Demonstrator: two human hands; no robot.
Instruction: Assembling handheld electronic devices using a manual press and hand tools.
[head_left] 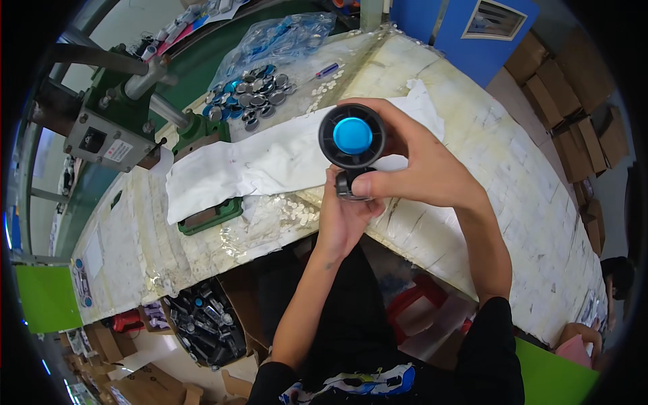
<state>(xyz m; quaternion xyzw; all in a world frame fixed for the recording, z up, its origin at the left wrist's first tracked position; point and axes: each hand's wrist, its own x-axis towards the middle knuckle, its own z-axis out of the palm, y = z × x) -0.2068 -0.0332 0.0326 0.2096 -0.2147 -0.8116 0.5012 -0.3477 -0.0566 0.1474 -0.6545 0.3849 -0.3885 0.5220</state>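
The right hand (435, 165) was clamped on the unit (352, 159), a black, hard-looking body with a round, ribbed head and a narrower lower section. A smooth, glossy blue disc (352, 136) sat at the centre of the head. The left hand (344, 226) was closed about the lower section from below; its grip was partly hidden. The unit was positioned above the near edge of the table, its round face toward the viewer.

The right forearm rose from the lower right, wrist bent inward, fingers curved around the head and thumb laid across the lower section. The left forearm extended upward from the lower edge, wrist below the unit.

Beneath and beyond the hands, a soft, creased white cloth (270, 165) ran leftward to the press (115, 138), a green and grey metal machine. Shiny silver and blue caps (253, 98) were heaped beyond the cloth, beside a crinkled clear bag (283, 37). The table (513, 162) had a scuffed, cream-coloured covering.
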